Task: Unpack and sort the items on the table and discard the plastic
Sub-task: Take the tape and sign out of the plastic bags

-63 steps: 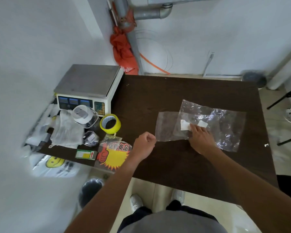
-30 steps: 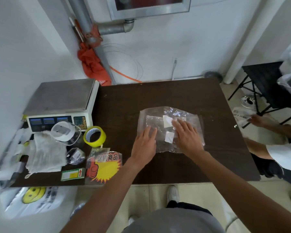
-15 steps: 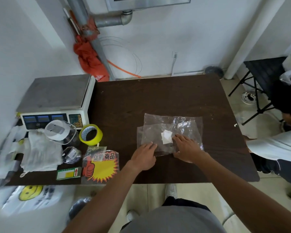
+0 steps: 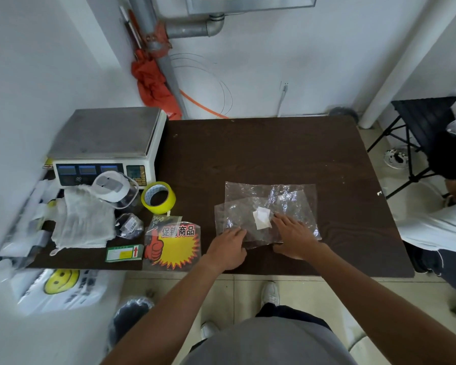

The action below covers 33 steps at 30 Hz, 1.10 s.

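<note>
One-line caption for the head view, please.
Left hand and right hand press flat on clear plastic bags on the dark table, scale and yellow tape alongside.

We list, on the table (image 4: 274,154), from the left:

- The scale (image 4: 103,133) stands at the far left corner.
- The jar (image 4: 113,189) is just before it, with the tape (image 4: 158,197) to the jar's right.
- The cloth (image 4: 83,222) lies before the jar, towards the left.
- The pouch (image 4: 129,226) is right of the cloth, and the sign (image 4: 175,245) right of the pouch.
- The card (image 4: 124,253) sits at the near edge, left of the sign.
- The bags (image 4: 287,201) lie right of centre, overlapping, with a label (image 4: 261,218) on them.
- Our left hand (image 4: 228,248) rests on their near left corner, and our right hand (image 4: 294,237) just right of the label.

Off the table — the chair (image 4: 421,119) stands far right and the pipe (image 4: 166,67) runs up the wall behind.
</note>
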{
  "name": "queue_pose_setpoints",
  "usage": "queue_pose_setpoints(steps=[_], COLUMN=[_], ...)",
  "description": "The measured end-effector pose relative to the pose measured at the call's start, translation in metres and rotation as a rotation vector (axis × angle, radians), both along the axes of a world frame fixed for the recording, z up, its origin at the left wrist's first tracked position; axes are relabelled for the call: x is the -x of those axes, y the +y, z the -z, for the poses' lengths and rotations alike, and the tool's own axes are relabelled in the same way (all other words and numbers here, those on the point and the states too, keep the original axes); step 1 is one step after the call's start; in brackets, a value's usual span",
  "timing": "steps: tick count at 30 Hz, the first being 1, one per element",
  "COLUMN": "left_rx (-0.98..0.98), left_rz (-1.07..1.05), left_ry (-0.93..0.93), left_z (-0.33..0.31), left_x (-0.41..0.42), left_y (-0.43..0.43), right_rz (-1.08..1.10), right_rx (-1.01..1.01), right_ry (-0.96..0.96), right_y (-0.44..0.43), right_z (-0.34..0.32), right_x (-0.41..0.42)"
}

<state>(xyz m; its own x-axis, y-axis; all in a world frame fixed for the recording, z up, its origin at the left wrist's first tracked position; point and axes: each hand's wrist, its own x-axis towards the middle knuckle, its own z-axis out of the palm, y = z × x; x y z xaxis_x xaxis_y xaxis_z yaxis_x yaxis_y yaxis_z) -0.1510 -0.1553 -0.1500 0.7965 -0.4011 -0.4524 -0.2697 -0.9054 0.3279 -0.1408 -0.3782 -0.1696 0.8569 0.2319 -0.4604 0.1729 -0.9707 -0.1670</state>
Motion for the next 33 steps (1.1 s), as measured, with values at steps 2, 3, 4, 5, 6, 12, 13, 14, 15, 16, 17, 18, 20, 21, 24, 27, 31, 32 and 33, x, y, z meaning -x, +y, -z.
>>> queue_pose_setpoints(steps=[2,3,4,5,6,12,13,14,15,16,17,18,20,21,24,27,31,32,33], left_rx=[0.010,0.018,0.031,0.046,0.063,0.211,0.242,0.275,0.309,0.347,0.383,0.419,0.472,0.487,0.511,0.518,0.553,0.566,0.576], left_rz=[-0.004,-0.004,-0.003,-0.004,-0.008,-0.104,-0.130,-0.158,-0.188,-0.220,-0.253,-0.283,-0.327,-0.343,-0.382,-0.420,-0.533,-0.567,-0.606], left_ry=[-0.008,-0.015,-0.025,-0.035,-0.044,-0.081,-0.083,-0.082,-0.073,-0.058,-0.036,-0.011,0.039,0.054,0.059,0.026,-0.020,-0.025,-0.025], left_z=[0.000,-0.001,-0.001,-0.002,-0.004,-0.016,-0.018,-0.019,-0.019,-0.020,-0.020,-0.020,-0.021,-0.023,-0.026,-0.030,-0.040,-0.041,-0.042], left_x=[0.006,0.009,0.011,0.013,0.014,0.023,0.026,0.029,0.033,0.036,0.038,0.041,0.047,0.050,0.055,0.057,0.061,0.062,0.063], left_y=[0.009,0.014,0.018,0.023,0.026,0.036,0.037,0.039,0.040,0.043,0.045,0.048,0.054,0.057,0.066,0.075,0.085,0.089,0.093], right_rz=[0.011,0.018,0.024,0.029,0.033,0.059,0.067,0.074,0.083,0.094,0.113,0.139,0.193,0.207,0.217,0.188,0.130,0.109,0.089], right_rx=[0.001,-0.002,-0.006,-0.010,-0.012,-0.042,-0.058,-0.072,-0.085,-0.102,-0.128,-0.162,-0.233,-0.260,-0.310,-0.353,-0.328,-0.318,-0.319], right_ry=[-0.001,-0.004,-0.014,-0.031,-0.052,-0.128,-0.136,-0.149,-0.163,-0.180,-0.194,-0.208,-0.244,-0.268,-0.318,-0.335,-0.326,-0.310,-0.291], right_y=[0.008,0.012,0.016,0.021,0.025,0.056,0.062,0.068,0.074,0.079,0.085,0.091,0.102,0.107,0.118,0.126,0.137,0.140,0.143], right_z=[-0.003,-0.005,-0.008,-0.011,-0.014,-0.033,-0.034,-0.035,-0.035,-0.036,-0.038,-0.040,-0.045,-0.046,-0.047,-0.049,-0.053,-0.053,-0.054], right_x=[0.008,0.012,0.015,0.018,0.021,0.044,0.049,0.052,0.056,0.059,0.061,0.063,0.068,0.070,0.076,0.079,0.075,0.072,0.069])
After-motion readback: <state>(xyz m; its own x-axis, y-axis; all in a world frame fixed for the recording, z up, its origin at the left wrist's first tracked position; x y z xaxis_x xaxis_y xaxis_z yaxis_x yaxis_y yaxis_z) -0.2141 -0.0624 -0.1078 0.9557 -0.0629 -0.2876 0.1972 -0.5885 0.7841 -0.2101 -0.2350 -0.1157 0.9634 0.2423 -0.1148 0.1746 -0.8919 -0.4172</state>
